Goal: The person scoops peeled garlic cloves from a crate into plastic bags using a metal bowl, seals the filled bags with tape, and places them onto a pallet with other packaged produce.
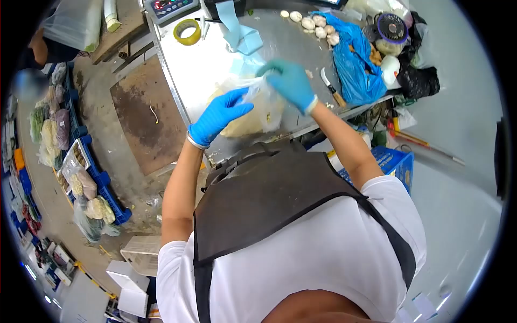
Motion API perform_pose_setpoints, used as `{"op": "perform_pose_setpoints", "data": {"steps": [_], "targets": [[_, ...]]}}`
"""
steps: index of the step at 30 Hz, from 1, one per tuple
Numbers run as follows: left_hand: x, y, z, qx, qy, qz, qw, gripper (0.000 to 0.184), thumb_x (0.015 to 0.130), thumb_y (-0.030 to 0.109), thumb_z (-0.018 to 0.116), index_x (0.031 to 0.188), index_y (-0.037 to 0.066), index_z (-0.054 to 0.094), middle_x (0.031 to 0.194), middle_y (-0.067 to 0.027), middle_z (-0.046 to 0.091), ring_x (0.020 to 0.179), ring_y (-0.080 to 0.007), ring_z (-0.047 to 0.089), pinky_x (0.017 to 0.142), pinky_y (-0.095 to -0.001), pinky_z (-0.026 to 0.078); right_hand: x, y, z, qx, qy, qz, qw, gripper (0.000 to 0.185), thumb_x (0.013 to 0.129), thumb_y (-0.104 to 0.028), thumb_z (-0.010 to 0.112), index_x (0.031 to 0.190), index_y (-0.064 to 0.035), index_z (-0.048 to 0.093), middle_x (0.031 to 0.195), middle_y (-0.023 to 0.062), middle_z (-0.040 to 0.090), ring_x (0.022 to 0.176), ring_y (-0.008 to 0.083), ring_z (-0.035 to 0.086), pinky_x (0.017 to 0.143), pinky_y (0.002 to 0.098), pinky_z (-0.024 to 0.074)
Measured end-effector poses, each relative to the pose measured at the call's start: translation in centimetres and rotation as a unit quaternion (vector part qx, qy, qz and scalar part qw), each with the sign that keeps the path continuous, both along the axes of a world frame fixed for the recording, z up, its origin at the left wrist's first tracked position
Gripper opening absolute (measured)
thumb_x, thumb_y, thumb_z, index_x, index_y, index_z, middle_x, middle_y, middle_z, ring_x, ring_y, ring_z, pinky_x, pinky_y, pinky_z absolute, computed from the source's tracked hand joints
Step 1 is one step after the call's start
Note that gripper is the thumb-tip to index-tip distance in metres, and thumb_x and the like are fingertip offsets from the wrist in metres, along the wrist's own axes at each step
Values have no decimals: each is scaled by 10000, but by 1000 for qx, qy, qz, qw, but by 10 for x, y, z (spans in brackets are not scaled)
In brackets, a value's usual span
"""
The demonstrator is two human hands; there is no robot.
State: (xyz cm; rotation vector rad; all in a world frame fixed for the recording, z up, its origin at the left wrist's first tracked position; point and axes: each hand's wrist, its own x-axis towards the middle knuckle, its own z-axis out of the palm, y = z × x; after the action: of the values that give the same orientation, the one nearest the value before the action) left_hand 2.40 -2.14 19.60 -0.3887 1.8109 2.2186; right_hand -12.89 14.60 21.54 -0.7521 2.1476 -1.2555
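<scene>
A clear plastic bag (273, 114) with pale yellowish contents lies near the front edge of the metal worktop. My left hand (219, 116), in a blue glove, is at the bag's left side with thumb and fingers apart. My right hand (291, 85), in a teal glove, is over the bag's upper right, its fingers closed on the bag's gathered top. Partly under the fingertips is a pale blue strip of labels (247, 44), running back across the worktop. What the bag holds cannot be made out exactly.
A yellow tape roll (178, 37) and digital scale (171, 8) sit back left. On the right are a knife (333, 86), garlic bulbs (308, 23), a blue plastic bag (349, 70) and a small fan (391, 28). Blue crates (104, 185) with bagged produce stand left on the floor.
</scene>
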Motion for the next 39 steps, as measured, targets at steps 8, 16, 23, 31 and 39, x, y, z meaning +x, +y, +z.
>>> {"op": "perform_pose_setpoints", "data": {"steps": [8,16,23,31,39], "targets": [[59,34,-17,-176,8,-42,983,261,847,222,695,868,38,510,752,-85,483,677,-193,477,663,-319,438,-23,-22,-162,226,66,-138,962,223,792,-327,601,933,-216,733,886,115,698,809,298,662,745,380,515],[60,31,-99,-454,3,-103,885,360,913,385,581,850,31,587,771,-138,591,697,-297,581,648,-398,465,-2,-32,-91,139,158,-69,975,233,807,-279,541,982,-209,678,817,138,685,762,324,654,729,427,509],[63,28,-33,-439,200,-64,874,207,900,221,596,775,66,650,849,-103,622,821,-273,592,775,-410,448,-27,-7,-177,245,112,-150,951,250,816,-294,532,940,-104,639,918,189,681,865,371,651,787,453,505],[19,12,-14,99,15,143,985,631,921,113,540,1489,59,270,1391,-157,460,1140,-211,561,1005,-337,429,-15,41,-56,-112,-443,61,888,348,891,-171,530,1182,8,595,993,55,672,878,138,621,801,281,504],[-13,11,-32,80,-4,23,997,550,890,90,616,1393,33,401,1201,-58,548,1059,-125,504,951,-281,408,23,13,-60,-47,-110,170,978,196,831,-174,630,1002,-92,678,817,65,649,786,111,612,689,282,503]]}}
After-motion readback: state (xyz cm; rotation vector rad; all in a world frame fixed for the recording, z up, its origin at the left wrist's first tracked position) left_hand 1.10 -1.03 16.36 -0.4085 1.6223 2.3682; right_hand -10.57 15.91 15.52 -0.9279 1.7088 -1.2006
